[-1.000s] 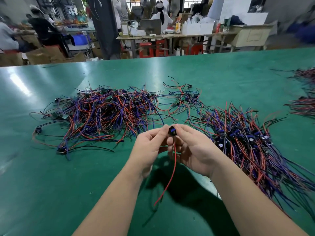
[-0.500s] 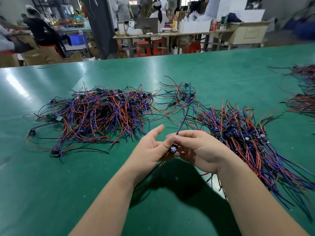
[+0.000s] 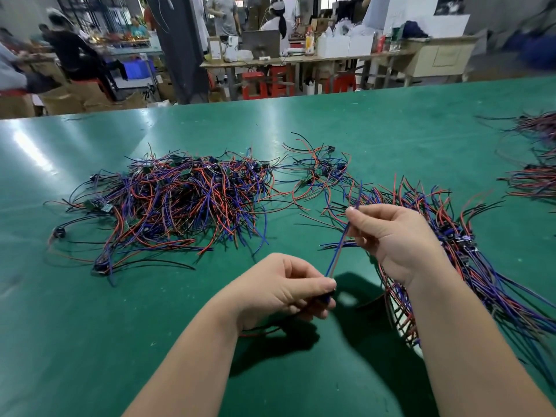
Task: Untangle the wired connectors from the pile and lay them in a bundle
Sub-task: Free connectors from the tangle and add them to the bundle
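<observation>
Head view: a green desk (image 3: 90, 341) seen from above, with both forearms reaching in from the near edge.
Tangled pile (image 3: 180, 206): left of centre on the desk, red, blue and black wires crossing every way, small dark plugs scattered through it.
Left hand (image 3: 279, 290): low and near, knuckles up, fingers curled, its grip closed on the dark plug end of one wired connector (image 3: 337, 251).
Connector axis: a blue and a red wire side by side, pulled straight, slanting steeply from the left hand up and rightward to the right hand (the tips poke just past the fingers, pointing away from the person).
Loose tails (image 3: 264, 331): red and dark wires trailing under the left wrist onto the desk.
Right hand (image 3: 394, 236): higher and farther out, thumb and forefinger pinching the wire pair near its free end.
Bundle (image 3: 469, 260): on the desk beneath and right of the right hand, wires lying roughly parallel, plugs clustered mid-length.
Further heaps (image 3: 535, 182): far right edge, blurred.
</observation>
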Demonstrator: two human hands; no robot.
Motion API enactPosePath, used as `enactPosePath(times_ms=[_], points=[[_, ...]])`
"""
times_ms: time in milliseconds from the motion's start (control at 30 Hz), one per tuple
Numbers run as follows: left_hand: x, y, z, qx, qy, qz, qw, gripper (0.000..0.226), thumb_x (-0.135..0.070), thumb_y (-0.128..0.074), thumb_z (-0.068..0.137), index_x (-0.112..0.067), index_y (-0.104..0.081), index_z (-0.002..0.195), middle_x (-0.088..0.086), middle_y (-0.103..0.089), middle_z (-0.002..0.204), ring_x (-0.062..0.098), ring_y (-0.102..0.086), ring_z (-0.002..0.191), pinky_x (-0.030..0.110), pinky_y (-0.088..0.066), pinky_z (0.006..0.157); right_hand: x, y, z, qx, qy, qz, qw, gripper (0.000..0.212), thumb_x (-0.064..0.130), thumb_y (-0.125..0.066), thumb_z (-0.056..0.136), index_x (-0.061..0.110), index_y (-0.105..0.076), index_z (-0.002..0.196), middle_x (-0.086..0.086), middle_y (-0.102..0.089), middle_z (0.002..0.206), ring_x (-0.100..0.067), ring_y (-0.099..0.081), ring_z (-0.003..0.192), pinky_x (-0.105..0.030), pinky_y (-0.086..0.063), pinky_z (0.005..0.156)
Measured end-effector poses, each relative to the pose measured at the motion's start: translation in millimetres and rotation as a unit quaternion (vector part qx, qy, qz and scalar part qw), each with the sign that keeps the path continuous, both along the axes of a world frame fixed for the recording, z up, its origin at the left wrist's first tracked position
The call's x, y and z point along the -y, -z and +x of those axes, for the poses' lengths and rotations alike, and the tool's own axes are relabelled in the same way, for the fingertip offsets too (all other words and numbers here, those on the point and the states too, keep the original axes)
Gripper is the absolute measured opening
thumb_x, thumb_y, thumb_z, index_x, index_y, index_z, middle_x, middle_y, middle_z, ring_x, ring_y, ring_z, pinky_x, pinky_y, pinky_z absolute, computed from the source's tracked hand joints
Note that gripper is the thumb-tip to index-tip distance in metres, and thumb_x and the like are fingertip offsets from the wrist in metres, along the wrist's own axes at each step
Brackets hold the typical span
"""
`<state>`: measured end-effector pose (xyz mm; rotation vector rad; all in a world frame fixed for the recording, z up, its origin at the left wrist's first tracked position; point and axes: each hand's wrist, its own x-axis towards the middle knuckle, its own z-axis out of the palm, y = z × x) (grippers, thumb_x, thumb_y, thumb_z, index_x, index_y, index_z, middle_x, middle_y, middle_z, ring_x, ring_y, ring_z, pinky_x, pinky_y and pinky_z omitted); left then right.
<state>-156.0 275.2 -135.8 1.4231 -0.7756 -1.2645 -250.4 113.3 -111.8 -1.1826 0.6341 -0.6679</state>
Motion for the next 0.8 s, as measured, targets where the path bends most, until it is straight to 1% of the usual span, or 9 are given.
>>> enactPosePath(times_ms=[100,167,300,367,467,533,667,733,800], points=[[-3.8,-3.1,0.4,0.025,0.055,0.018,0.998,0.015,-0.03,-0.077,0.075,-0.018,-0.069,0.07,0.005,-0.072,0.074,0.015,-0.067,0.061,0.021,-0.048,0.055,2.2,-2.9,-3.7,0.017,0.025,0.029,0.999,0.011,0.0,-0.07,0.073,0.006,-0.062,0.069,-0.001,-0.064,0.052,-0.01,-0.059,0.045,-0.016,-0.048,0.044],[-6.1,-4.6,-0.6,0.029,0.069,0.027,0.997,0.008,-0.027,-0.073,0.078,-0.019,-0.071,0.08,0.004,-0.071,0.073,0.013,-0.066,0.058,0.02,-0.045,0.053,-0.4,-3.5,-3.3,0.013,0.022,0.044,0.999,0.013,-0.002,-0.07,0.074,0.006,-0.062,0.069,-0.001,-0.064,0.052,-0.009,-0.059,0.044,-0.017,-0.049,0.044],[-8.0,-2.8,-0.6,-0.003,0.096,0.024,0.995,0.027,-0.018,-0.067,0.082,-0.023,-0.07,0.108,0.003,-0.068,0.069,0.025,-0.056,0.068,0.018,-0.047,0.051,-3.9,-5.1,-2.5,0.0,0.023,0.036,0.999,0.018,-0.006,-0.071,0.073,0.006,-0.06,0.07,0.0,-0.063,0.05,-0.009,-0.058,0.04,-0.016,-0.048,0.041],[-9.0,-2.5,0.5,0.011,0.12,0.019,0.993,0.023,-0.019,-0.065,0.083,-0.026,-0.073,0.103,-0.001,-0.067,0.069,0.025,-0.053,0.07,0.018,-0.044,0.051,-3.5,-5.2,-2.4,0.0,0.037,0.039,0.999,0.022,-0.003,-0.073,0.074,0.009,-0.054,0.071,0.0,-0.062,0.048,-0.01,-0.058,0.038,-0.015,-0.044,0.037],[-10.2,-3.8,0.4,0.004,0.149,0.01,0.989,0.016,-0.021,-0.063,0.086,-0.027,-0.074,0.095,-0.003,-0.07,0.072,0.009,-0.062,0.056,0.017,-0.047,0.053,-1.9,-0.8,-0.5,-0.007,0.056,0.011,0.998,0.031,0.006,-0.068,0.083,0.013,-0.043,0.066,0.003,-0.053,0.04,-0.01,-0.055,0.034,-0.013,-0.037,0.032],[-12.4,-4.0,1.8,-0.001,0.146,-0.004,0.989,0.012,-0.023,-0.064,0.085,-0.026,-0.074,0.092,-0.003,-0.071,0.073,0.006,-0.062,0.054,0.017,-0.046,0.054,-3.3,0.9,0.6,-0.007,0.069,-0.002,0.998,0.035,0.012,-0.064,0.089,0.015,-0.039,0.064,0.002,-0.049,0.038,-0.011,-0.053,0.032,-0.013,-0.033,0.03],[-15.1,-8.3,7.1,0.018,0.098,-0.083,0.992,0.012,-0.033,-0.07,0.075,-0.028,-0.074,0.085,0.0,-0.073,0.075,0.01,-0.063,0.061,0.014,-0.043,0.051,-3.0,-0.6,2.7,0.018,0.074,0.056,0.996,0.04,0.038,-0.045,0.099,0.013,-0.046,0.067,-0.002,-0.051,0.04,-0.015,-0.053,0.034,-0.015,-0.037,0.033],[-12.4,-11.5,8.0,-0.031,0.027,-0.153,0.987,0.019,-0.033,-0.084,0.061,-0.028,-0.074,0.077,0.006,-0.073,0.076,0.015,-0.059,0.061,0.013,-0.042,0.046,-3.9,0.7,3.2,-0.013,0.038,0.06,0.997,0.041,0.039,-0.04,0.101,0.01,-0.053,0.075,-0.004,-0.058,0.046,-0.014,-0.058,0.039,-0.017,-0.043,0.036],[-9.7,-13.5,8.7,-0.129,-0.051,-0.217,0.966,0.037,-0.035,-0.095,0.042,-0.025,-0.074,0.071,0.009,-0.073,0.079,0.008,-0.059,0.055,0.012,-0.046,0.047,-9.7,4.9,2.8,-0.064,-0.05,0.02,0.996,0.018,0.021,-0.053,0.096,0.008,-0.058,0.086,-0.007,-0.062,0.055,-0.014,-0.06,0.042,-0.018,-0.046,0.039]])
